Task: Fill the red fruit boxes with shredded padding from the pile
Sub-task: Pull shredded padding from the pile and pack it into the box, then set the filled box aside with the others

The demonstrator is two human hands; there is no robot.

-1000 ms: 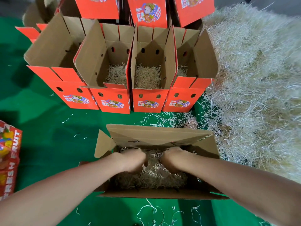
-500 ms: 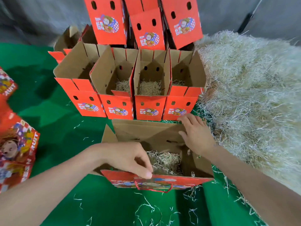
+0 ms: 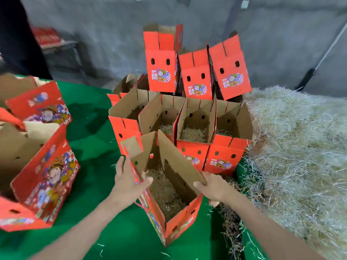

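Head view. Open red cardboard fruit box (image 3: 174,209), padded with shredded straw, on green worktop (image 3: 93,166); left hand (image 3: 127,182) clamped on near wall, right hand (image 3: 214,187) pinching brown flap. Best carried level, both grips firm. Behind: row of red boxes (image 3: 193,132), thinly padded. Right: pale shredded-padding pile (image 3: 296,147).

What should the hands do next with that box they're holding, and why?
Probably set the box down beside the row of boxes ahead. It already has padding inside, the left hand and right hand grip its sides, and the boxes in that row hold padding too.
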